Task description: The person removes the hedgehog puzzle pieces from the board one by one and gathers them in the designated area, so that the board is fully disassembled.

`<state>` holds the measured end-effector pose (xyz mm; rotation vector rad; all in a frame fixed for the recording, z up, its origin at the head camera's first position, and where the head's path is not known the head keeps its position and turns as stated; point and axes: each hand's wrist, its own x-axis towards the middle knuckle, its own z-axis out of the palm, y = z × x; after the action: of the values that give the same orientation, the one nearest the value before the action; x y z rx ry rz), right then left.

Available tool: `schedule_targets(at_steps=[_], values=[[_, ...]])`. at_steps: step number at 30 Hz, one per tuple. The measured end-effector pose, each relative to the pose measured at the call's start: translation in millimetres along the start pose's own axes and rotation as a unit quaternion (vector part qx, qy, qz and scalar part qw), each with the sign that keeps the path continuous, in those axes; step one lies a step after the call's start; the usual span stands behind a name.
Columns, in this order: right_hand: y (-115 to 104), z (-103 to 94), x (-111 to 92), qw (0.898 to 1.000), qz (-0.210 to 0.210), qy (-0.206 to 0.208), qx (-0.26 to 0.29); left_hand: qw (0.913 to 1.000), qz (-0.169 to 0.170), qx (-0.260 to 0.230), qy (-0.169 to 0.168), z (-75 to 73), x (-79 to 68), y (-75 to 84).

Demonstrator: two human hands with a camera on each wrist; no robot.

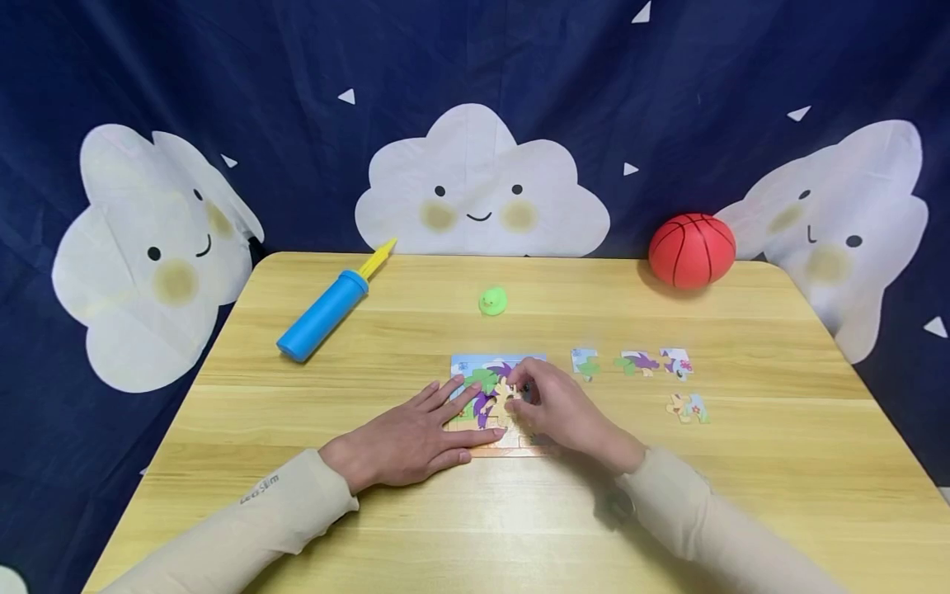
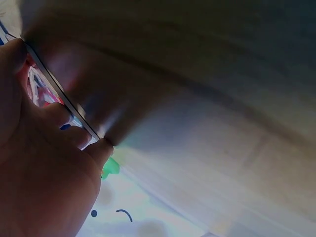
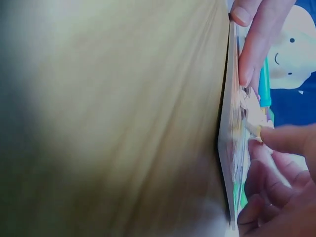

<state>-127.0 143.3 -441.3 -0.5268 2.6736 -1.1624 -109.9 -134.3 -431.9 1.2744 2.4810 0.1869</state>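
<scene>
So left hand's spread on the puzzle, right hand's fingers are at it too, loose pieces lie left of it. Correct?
Not quite: the loose pieces lie to the right of the puzzle, as the head view shows. Left hand spread on it and right hand at it: both correct.

The jigsaw puzzle [image 1: 497,374] is resembling printed card, the balloon pump [image 1: 322,318] smooth plastic; the tabletop [image 1: 416,528] is showing woodgrain, the backdrop [image 1: 297,74] creased cloth

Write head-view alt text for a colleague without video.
The right hand pinches a small light-coloured piece at a colourful rectangular cartoon jigsaw, the left hand spread partly across it. Loose pieces lie right; behind are a blue-and-yellow cylindrical pump, green toy duck and red ball.
</scene>
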Motion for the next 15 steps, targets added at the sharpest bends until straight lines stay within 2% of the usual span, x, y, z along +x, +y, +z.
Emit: schedule_targets(at_steps=[4, 7, 11, 15], values=[[1.3, 0.1, -1.0, 0.999, -0.008, 0.012, 0.048, 1.0, 0.0, 0.001, 0.0, -0.7, -0.4, 0.3], [3.4, -6.9, -4.3, 0.998, -0.011, 0.024, 0.063, 1.0, 0.0, 0.0, 0.0, -0.5, -0.4, 0.5], [13.0, -28.4, -13.6, 0.997, 0.01, 0.03, 0.066, 1.0, 0.002, 0.002, 0.003, -0.2, -0.5, 0.6], [31.5, -56.9, -29.9, 0.997, 0.041, 0.039, 0.056, 0.9999, 0.005, 0.006, 0.008, 0.1, -0.6, 0.7]])
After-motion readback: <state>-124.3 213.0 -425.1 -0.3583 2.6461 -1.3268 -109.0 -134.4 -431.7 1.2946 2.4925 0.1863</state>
